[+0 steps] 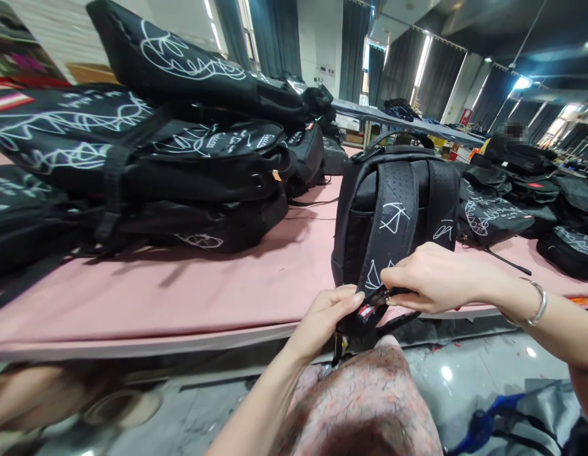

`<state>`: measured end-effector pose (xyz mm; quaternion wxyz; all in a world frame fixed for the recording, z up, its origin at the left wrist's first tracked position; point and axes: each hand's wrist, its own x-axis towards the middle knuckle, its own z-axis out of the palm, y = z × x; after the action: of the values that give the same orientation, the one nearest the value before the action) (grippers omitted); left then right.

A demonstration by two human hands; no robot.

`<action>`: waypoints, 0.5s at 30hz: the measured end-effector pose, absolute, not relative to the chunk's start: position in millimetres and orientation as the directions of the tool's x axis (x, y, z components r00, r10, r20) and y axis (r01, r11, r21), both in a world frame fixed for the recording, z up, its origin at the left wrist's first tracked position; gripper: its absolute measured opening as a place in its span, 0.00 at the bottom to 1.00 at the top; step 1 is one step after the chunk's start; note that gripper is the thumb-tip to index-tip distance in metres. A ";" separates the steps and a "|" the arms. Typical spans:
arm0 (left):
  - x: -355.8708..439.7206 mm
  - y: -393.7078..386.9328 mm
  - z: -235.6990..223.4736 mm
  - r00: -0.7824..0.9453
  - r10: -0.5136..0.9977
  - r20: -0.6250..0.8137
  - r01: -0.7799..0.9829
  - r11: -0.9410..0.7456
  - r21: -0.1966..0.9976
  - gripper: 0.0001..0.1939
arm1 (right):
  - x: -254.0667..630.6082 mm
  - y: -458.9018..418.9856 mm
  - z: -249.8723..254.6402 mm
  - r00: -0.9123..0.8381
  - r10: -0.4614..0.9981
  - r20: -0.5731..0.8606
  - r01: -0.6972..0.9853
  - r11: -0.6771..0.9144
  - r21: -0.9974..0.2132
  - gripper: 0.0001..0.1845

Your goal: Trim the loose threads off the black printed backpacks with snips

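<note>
A black backpack stands upright near the table's front edge, its back panel and shoulder straps towards me. White line drawings mark the shoulder strap. My left hand is closed, thumb on top, pinching the lower end of that strap beside a small red and white label. Just right of the label, my right hand is closed at the strap's end, fingertips pressed together around something small and dark. Whether this is a small tool or part of the strap is hard to make out.
Black backpacks with white drawings are piled on the left of the pink-covered table. More black bags lie to the right, with a person behind them. Grey and blue material lies on the floor at lower right.
</note>
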<state>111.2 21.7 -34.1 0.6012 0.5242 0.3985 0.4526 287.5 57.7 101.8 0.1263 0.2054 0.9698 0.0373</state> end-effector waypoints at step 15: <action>114.7 22.2 -33.4 0.266 0.963 0.038 -0.150 0.003 0.989 0.17 | 278.9 48.0 98.8 -0.870 0.421 -0.254 0.379 0.904 0.200 0.09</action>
<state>114.7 22.2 -33.4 0.5946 0.5288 0.3843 0.4681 278.9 48.0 98.8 0.1474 0.2075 0.9644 0.0720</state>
